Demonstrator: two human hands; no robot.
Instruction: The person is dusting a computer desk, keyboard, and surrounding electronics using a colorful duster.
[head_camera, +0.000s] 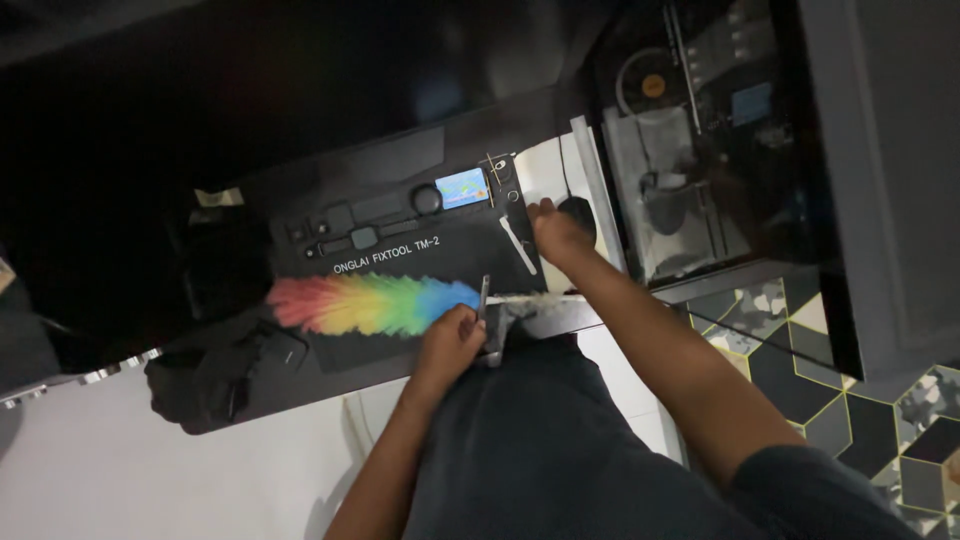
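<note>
The left hand (452, 340) is curled around a thin metal tool (484, 300) (tweezers or a small blade, too blurred to tell), held upright at the front edge of the dark work mat (400, 215) on the desk (120, 200). Just beside it on the mat lies a rainbow-coloured fan print (370, 304). The right hand (556, 232) reaches further back, fingers bent down onto a pale pad (545, 165) beside a black mouse (580, 210); whether it grips anything, I cannot tell. An open computer case (690, 150) stands at the right.
</note>
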